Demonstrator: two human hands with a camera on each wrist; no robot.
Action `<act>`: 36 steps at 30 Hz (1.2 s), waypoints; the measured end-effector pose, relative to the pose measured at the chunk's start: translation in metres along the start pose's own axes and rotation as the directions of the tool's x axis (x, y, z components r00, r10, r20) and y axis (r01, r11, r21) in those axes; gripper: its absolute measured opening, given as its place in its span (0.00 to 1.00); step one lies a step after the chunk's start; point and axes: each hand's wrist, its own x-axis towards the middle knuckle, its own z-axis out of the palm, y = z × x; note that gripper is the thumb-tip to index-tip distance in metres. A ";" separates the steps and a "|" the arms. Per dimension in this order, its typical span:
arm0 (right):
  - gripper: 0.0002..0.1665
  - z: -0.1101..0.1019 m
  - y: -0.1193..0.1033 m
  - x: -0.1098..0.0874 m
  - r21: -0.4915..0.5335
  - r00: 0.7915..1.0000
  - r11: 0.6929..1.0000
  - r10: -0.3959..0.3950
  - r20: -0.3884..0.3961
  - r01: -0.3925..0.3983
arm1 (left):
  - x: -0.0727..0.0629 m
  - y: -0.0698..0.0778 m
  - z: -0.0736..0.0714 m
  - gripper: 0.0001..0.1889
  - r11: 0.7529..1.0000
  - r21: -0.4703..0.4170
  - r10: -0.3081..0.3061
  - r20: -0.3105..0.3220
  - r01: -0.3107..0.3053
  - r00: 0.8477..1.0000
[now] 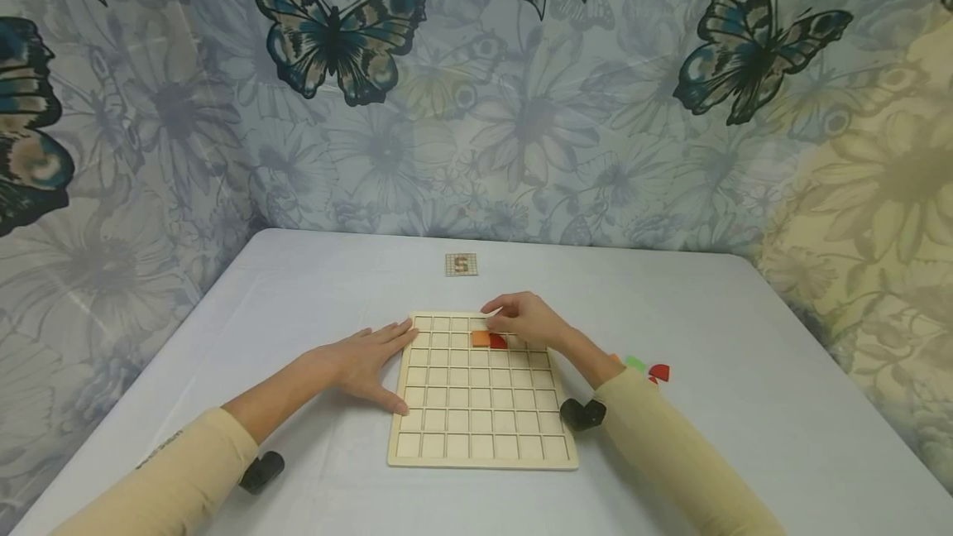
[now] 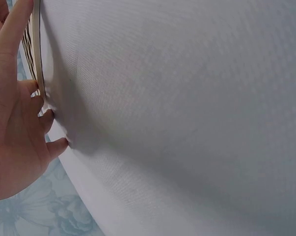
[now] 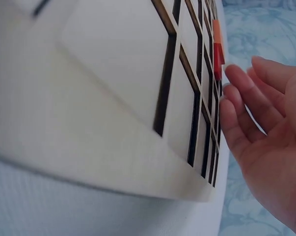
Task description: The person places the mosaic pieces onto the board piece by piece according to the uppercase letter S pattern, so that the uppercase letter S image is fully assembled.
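Note:
A pale wooden grid board (image 1: 480,463) lies on the white table. My left hand (image 1: 356,364) rests with spread fingers along the board's left edge; the left wrist view shows that hand (image 2: 20,118) at the rim. Over the top rows is my right hand (image 1: 532,321), its fingers loosely bent. An orange square tile (image 1: 481,339) and a red rounded tile (image 1: 498,342) sit side by side in the second row. In the right wrist view, the right hand's fingertips (image 3: 231,73) are close to the red tile (image 3: 217,61), and no piece shows between them.
Loose red (image 1: 659,372), green (image 1: 634,363) and orange pieces lie right of the board, partly behind the right forearm. A small patterned card (image 1: 461,264) lies toward the table's back. Butterfly-print cloth (image 1: 536,147) hangs behind the table.

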 end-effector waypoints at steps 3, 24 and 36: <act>0.15 0.000 -0.001 -0.001 -0.027 1.000 1.000 0.004 0.002 -0.004 | -0.001 0.001 -0.001 0.62 1.000 0.001 0.002 0.000 -0.002 1.000; 0.30 -0.024 0.022 -0.003 0.298 0.988 0.944 0.154 -0.019 -0.141 | 0.000 0.001 -0.001 0.63 1.000 0.005 -0.010 0.005 0.010 1.000; 0.32 -0.058 0.026 -0.028 0.371 0.973 0.910 0.224 -0.062 -0.185 | 0.002 -0.001 0.000 0.63 1.000 0.013 -0.007 0.001 0.007 1.000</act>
